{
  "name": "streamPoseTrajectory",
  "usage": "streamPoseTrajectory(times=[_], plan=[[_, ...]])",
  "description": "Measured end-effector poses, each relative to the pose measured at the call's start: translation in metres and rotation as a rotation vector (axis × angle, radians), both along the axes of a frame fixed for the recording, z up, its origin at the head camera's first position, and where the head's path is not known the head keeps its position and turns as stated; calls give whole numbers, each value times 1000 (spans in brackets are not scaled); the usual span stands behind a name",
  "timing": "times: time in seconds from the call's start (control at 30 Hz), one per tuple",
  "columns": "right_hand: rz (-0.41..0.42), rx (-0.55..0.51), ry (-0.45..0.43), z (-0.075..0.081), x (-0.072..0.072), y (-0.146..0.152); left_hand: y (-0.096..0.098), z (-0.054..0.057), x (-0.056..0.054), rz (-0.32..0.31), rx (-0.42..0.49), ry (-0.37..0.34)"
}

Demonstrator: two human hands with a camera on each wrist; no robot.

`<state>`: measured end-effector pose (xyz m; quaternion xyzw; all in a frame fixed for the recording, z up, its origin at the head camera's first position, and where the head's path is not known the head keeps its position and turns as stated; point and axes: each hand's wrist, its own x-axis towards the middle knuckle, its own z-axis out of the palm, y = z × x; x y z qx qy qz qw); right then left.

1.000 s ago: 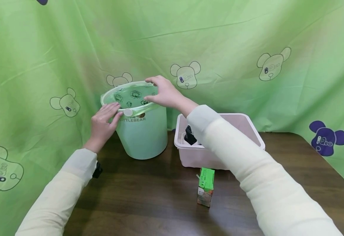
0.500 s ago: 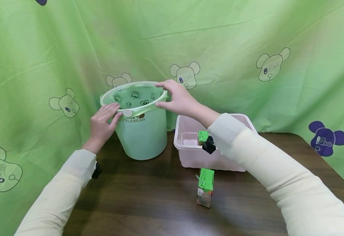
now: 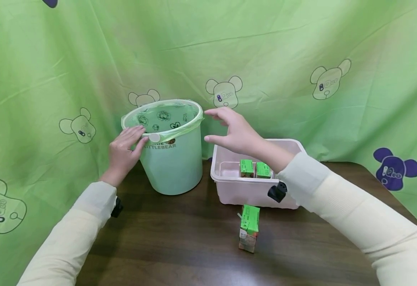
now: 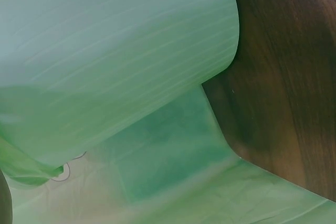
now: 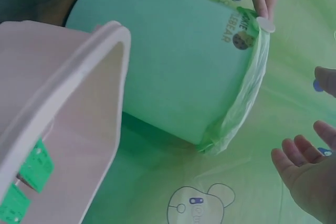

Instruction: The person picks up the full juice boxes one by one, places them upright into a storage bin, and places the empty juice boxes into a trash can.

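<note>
A mint-green trash can [image 3: 172, 167] stands upright on the table, lined with a thin green bag [image 3: 183, 129] folded over its rim. My left hand [image 3: 124, 151] holds the near left rim, fingers over the edge and thumb beside the white round button [image 3: 154, 137]. Right of the can, my right hand [image 3: 238, 133] hovers in the air with fingers spread from the thumb and nothing between them. In the right wrist view, a gap separates the right fingers [image 5: 299, 153] from the bag. The left wrist view shows the can's side [image 4: 121, 51] but little of the hand.
A pink plastic bin [image 3: 226, 190] sits right of the can, holding two green-topped drink cartons [image 3: 246, 167]. Another such carton [image 3: 249, 228], with a straw at its side, stands in front on the brown wooden table [image 3: 179, 246]. A green printed curtain [image 3: 272, 47] hangs behind.
My right hand has let go of the can's far right rim and drawn away to the right and down. The cartons in the pink bin have come into view. My left hand has stayed put.
</note>
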<state>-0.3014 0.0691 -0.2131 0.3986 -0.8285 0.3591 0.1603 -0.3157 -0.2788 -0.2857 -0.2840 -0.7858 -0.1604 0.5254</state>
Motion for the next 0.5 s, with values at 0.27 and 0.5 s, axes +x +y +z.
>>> streamPoseTrajectory(times=[0.27, 0.5], plan=[[22, -17, -32, -18, 14, 17, 0, -1, 1, -11, 10, -9], [79, -55, -52, -30, 28, 31, 0, 0, 1, -6, 8, -6]])
